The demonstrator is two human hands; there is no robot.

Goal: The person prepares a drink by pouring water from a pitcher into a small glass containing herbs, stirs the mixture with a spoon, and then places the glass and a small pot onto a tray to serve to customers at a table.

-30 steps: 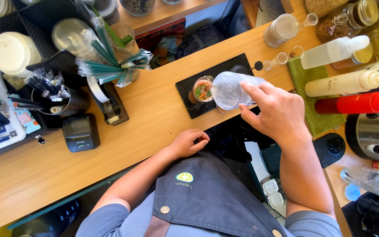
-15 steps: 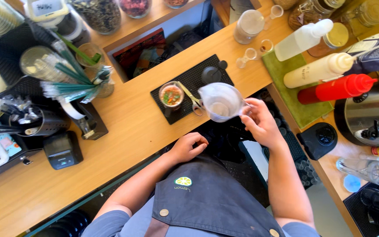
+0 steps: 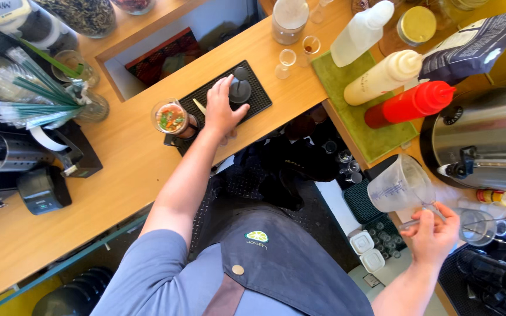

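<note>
My left hand (image 3: 222, 110) lies flat on a black rubber mat (image 3: 259, 99) on the wooden counter, fingers spread, thumb beside a black knobbed tool (image 3: 240, 88). Just left of the hand stands a clear cup (image 3: 171, 118) filled with red, orange and green pieces, and a thin light stick (image 3: 198, 106) lies between them. My right hand (image 3: 434, 233) is low at the right, away from the counter, and grips the handle of an empty clear measuring jug (image 3: 398, 187).
White (image 3: 361, 32), cream (image 3: 387, 76) and red (image 3: 411, 105) squeeze bottles lie on a green mat (image 3: 346, 126). A steel urn (image 3: 487, 140) stands at the right. Small glasses (image 3: 287, 58), a bundle of straws (image 3: 36, 88) and a card terminal (image 3: 42, 190) sit on the counter.
My right hand has carried the jug from above the cup down to the right, off the counter. My left hand has moved from the counter's edge onto the black mat.
</note>
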